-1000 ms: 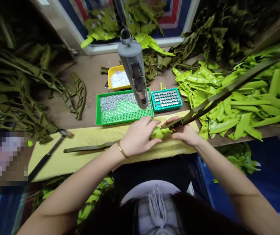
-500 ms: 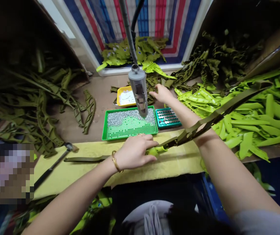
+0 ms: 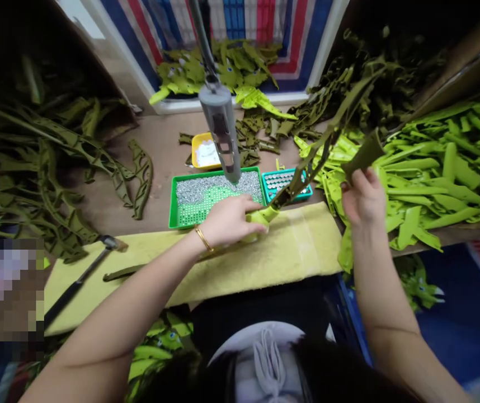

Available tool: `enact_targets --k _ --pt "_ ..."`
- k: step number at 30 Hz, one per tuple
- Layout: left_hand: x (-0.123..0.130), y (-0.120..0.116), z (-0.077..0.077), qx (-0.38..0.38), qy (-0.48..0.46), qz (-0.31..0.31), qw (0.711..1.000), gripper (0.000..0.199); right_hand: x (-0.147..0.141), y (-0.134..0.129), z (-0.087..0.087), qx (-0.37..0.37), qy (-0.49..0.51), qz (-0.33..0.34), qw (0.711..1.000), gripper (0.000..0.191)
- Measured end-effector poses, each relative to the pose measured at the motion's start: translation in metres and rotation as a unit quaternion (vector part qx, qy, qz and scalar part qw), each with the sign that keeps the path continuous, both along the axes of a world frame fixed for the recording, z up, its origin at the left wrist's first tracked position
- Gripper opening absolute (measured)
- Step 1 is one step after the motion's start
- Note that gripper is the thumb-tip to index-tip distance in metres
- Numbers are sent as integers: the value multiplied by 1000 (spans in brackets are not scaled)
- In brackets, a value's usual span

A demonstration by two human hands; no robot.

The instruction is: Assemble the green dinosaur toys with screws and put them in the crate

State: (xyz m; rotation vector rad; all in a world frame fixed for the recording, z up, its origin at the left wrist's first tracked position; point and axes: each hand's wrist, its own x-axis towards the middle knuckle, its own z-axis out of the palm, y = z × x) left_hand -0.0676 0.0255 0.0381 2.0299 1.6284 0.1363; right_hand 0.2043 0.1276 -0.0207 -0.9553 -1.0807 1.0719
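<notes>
Since the earlier view, the right hand has left the spot above the teal tray and now rises over the bright green pile at the right, its thumb and fingers pinching a dark olive flap. That forearm stands nearly upright from the lower right. A long olive strip now climbs from mid-frame toward the upper right instead of lying low across the view. The left hand, a gold bangle on its wrist, stays low, fingers pressed together over a bright green piece. That piece sits at the strip's lower end, on the far edge of the yellow pad, just beside the green tray. The gray press head hangs above that tray.
</notes>
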Motion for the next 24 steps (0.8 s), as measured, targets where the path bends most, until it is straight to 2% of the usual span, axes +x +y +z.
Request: enact_targets --k 3,6,9,13,19,21,24 --pt "7 7 -7 20 0 0 1000 50 -27 -73 -18 -66 44 73 994 34" --pt "14 8 -11 40 -4 -13 999 48 -67 -110 -32 -126 27 123 984 35" --pt "17 5 -11 44 1 -16 999 45 -85 -115 -38 -131 4 103 986 35" --pt "17 2 -11 57 -3 -19 998 42 -82 -109 -39 -96 -20 87 991 41" --pt "18 2 -12 68 -1 -31 997 36 -83 -106 -40 -94 -31 90 991 50" --pt "19 -2 -10 65 -19 -40 997 36 -82 -106 -39 -104 -33 123 986 52" --pt "22 -12 -5 45 -65 -61 995 41 -77 -105 -33 -94 -35 231 968 51"
